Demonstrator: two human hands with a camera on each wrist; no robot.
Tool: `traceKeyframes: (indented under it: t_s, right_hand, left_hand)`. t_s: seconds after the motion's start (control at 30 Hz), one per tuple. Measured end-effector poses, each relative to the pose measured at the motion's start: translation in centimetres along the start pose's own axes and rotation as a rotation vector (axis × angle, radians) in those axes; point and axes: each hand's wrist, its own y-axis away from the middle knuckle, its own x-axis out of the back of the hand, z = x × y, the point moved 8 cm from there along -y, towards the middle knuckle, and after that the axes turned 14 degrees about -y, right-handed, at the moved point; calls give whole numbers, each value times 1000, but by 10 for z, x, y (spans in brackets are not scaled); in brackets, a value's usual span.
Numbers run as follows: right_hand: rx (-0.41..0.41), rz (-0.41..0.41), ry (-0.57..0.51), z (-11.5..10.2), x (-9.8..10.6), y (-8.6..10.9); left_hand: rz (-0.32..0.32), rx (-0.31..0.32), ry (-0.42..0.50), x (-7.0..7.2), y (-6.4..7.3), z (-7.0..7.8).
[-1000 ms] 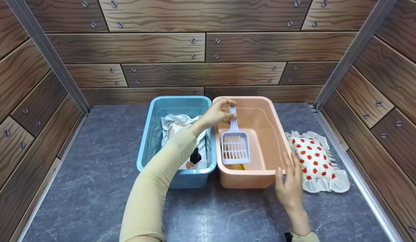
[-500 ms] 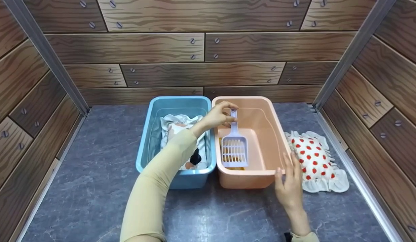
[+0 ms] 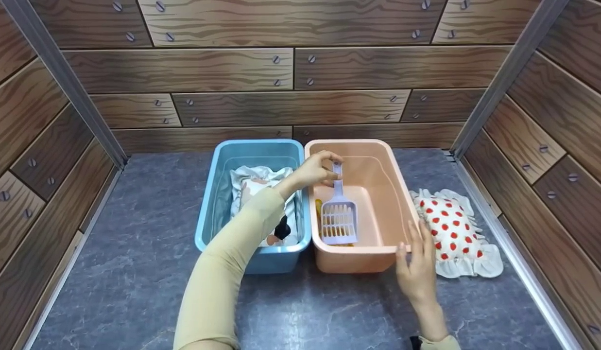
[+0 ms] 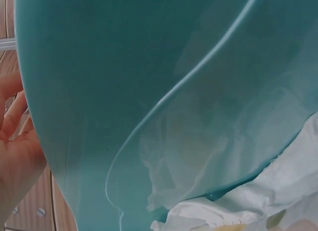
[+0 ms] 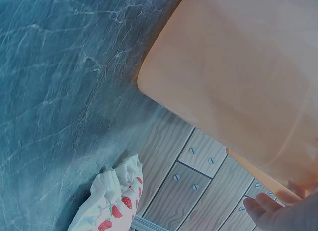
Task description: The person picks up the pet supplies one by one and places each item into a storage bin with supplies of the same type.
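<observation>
In the head view my left hand (image 3: pixel 316 170) reaches across the blue bin and pinches the top of the handle of a pale purple slotted litter scoop (image 3: pixel 339 206). The scoop hangs handle-up inside the orange bin (image 3: pixel 378 189), its slotted head low near the front left. Something yellow (image 3: pixel 318 206) shows behind the scoop, mostly hidden. My right hand (image 3: pixel 419 272) touches the orange bin's front right corner with extended fingers. In the left wrist view the left hand (image 4: pixel 20 161) is partly hidden by the blue bin's wall. The right hand (image 5: pixel 288 213) shows at the corner of the right wrist view.
The blue bin (image 3: pixel 205 204) stands against the orange one and holds a white patterned cushion (image 3: pixel 249 187) with ruffles. A strawberry-print cushion (image 3: pixel 451 228) lies right of the orange bin on the dark marbled surface (image 3: pixel 149 233). Wood-patterned walls (image 3: pixel 232 70) enclose the back and sides.
My left hand has lowered the scoop further into the orange bin, and more of the yellow thing shows at its left. My right hand stays at the bin's corner.
</observation>
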Motion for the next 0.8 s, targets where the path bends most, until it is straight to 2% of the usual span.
traceKeyframes:
  t_s: [0.17,0.47,0.67,0.8]
  right_hand:
    - [-2,4,-7,1,1,0]
    - [-3,-1,-10,3,0,0]
    - [4,2,-15,2,0,0]
    - [5,3,-15,1,0,0]
  left_hand:
    - [-37,12,-12,-5,0,-2]
    - [-61,-10,-107,-8,3,2]
    - [-39,-34,-194,-10,3,4]
    - [-29,-31,-210,-12,3,5]
